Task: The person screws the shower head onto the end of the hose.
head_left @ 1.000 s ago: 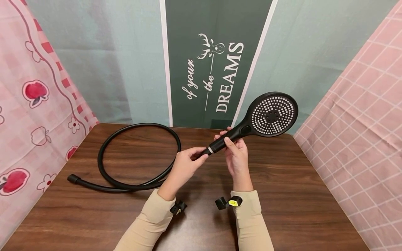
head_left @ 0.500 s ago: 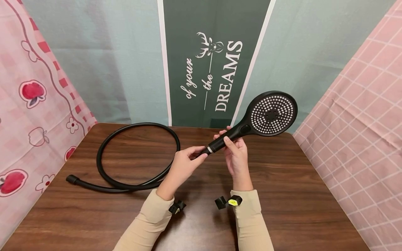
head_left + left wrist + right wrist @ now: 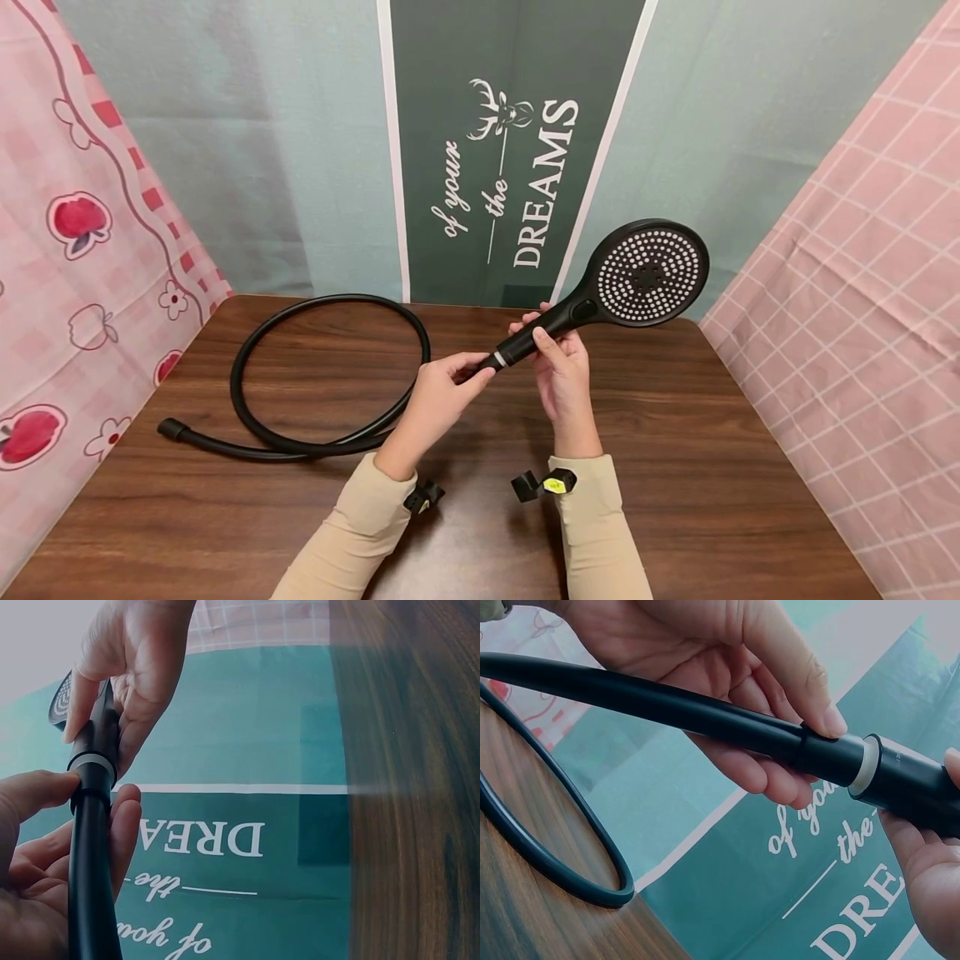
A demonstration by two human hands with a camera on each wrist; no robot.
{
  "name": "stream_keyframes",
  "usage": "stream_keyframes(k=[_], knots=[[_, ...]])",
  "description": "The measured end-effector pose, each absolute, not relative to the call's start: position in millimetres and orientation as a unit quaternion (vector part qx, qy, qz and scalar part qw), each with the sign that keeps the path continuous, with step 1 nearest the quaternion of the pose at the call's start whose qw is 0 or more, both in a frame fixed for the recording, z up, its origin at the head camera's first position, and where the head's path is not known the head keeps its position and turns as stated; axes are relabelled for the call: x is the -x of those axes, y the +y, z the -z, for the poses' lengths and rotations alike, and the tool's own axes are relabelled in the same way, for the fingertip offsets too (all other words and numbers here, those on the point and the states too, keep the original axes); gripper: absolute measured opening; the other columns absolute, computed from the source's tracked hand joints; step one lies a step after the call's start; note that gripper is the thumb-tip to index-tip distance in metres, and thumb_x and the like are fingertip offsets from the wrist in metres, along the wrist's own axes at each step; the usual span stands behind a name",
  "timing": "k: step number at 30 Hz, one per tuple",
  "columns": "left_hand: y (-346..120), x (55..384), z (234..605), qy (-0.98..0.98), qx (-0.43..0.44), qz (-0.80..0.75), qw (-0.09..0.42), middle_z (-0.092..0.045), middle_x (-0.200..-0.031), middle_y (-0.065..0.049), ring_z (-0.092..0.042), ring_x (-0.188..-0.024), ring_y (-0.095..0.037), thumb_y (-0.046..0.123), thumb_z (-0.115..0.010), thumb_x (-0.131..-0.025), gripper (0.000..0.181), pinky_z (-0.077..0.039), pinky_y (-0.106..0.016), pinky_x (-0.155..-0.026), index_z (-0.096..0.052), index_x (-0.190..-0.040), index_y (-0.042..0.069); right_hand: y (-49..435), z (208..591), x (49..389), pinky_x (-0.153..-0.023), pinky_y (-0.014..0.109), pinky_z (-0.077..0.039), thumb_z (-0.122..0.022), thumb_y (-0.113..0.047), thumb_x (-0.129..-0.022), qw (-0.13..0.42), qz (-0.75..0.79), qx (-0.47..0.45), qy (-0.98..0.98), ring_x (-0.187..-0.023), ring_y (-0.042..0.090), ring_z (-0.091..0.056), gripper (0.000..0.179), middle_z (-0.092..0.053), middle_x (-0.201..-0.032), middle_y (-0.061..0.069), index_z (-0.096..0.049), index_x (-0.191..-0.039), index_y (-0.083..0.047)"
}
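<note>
My right hand point(image 3: 564, 379) grips the handle of a black shower head point(image 3: 647, 275), its face of white nozzles turned toward the head camera. With thumb and fingers my left hand point(image 3: 438, 400) pinches the end fitting point(image 3: 836, 757) of a black shower hose point(image 3: 330, 300). That fitting meets the bottom of the handle, and a white ring point(image 3: 866, 766) shows between the two. Both hands hold the joined parts above the table. From the fitting the hose runs back under the left hand, loops on the tabletop and ends in a black connector point(image 3: 173, 429) at the left.
A brown wood-grain table point(image 3: 675, 467) lies under the hands. Behind it hangs a green and teal cloth point(image 3: 330, 167) with lettering. Pink patterned cloths stand at the left point(image 3: 82, 317) and right point(image 3: 847, 317). Each wrist wears a small black camera mount.
Hands, shower head and hose keep nearly the same places. The whole head view shifts very slightly.
</note>
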State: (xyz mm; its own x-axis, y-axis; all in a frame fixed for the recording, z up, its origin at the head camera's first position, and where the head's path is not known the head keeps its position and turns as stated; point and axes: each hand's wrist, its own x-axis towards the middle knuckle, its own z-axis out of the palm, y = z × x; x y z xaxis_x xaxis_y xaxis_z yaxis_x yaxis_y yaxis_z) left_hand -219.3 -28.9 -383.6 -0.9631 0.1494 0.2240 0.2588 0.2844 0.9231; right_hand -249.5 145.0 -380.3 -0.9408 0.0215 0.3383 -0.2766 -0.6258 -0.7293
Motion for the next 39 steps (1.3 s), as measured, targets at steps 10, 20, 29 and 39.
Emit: stream_keyframes(k=[10, 20, 29, 39], knots=[[-29.5, 218.9, 381.5, -0.799, 0.124, 0.585, 0.06, -0.076, -0.097, -0.007, -0.07, -0.084, -0.015, 0.022, -0.074, -0.091, 0.026, -0.057, -0.031, -0.072, -0.075, -0.115, 0.012, 143.1, 379.2, 250.6, -0.094, 0.031, -0.055, -0.051, 0.004, -0.1, 0.086, -0.888, -0.149, -0.427, -0.096, 0.017, -0.074, 0.031, -0.07, -0.105, 0.004, -0.049, -0.13, -0.006], [-29.2, 218.5, 381.0, -0.801, 0.124, 0.583, 0.061, -0.076, -0.098, -0.007, -0.07, -0.083, -0.016, 0.022, -0.074, -0.091, 0.027, -0.057, -0.031, -0.072, -0.075, -0.116, 0.012, 143.6, 379.7, 250.1, -0.094, 0.031, -0.055, -0.051, 0.003, -0.1, 0.085, -0.887, -0.152, -0.428, -0.097, 0.017, -0.074, 0.032, -0.069, -0.106, 0.005, -0.048, -0.131, -0.005], [-28.7, 219.2, 381.9, -0.803, 0.13, 0.579, 0.063, -0.076, -0.099, -0.005, -0.071, -0.085, -0.015, 0.023, -0.075, -0.09, 0.026, -0.057, -0.031, -0.072, -0.075, -0.115, 0.014, 144.9, 380.4, 250.5, -0.094, 0.032, -0.055, -0.053, 0.002, -0.1, 0.088, -0.889, -0.152, -0.422, -0.096, 0.018, -0.074, 0.032, -0.07, -0.106, 0.005, -0.049, -0.131, -0.004], [-31.1, 220.0, 382.0, -0.802, 0.13, 0.581, 0.046, -0.076, -0.101, -0.006, -0.07, -0.085, -0.016, 0.027, -0.071, -0.093, 0.031, -0.056, -0.032, -0.073, -0.073, -0.12, 0.012, 147.2, 381.1, 249.5, -0.095, 0.031, -0.054, -0.054, 0.002, -0.099, 0.088, -0.888, -0.155, -0.423, -0.098, 0.017, -0.074, 0.034, -0.069, -0.107, 0.006, -0.047, -0.132, -0.004]])
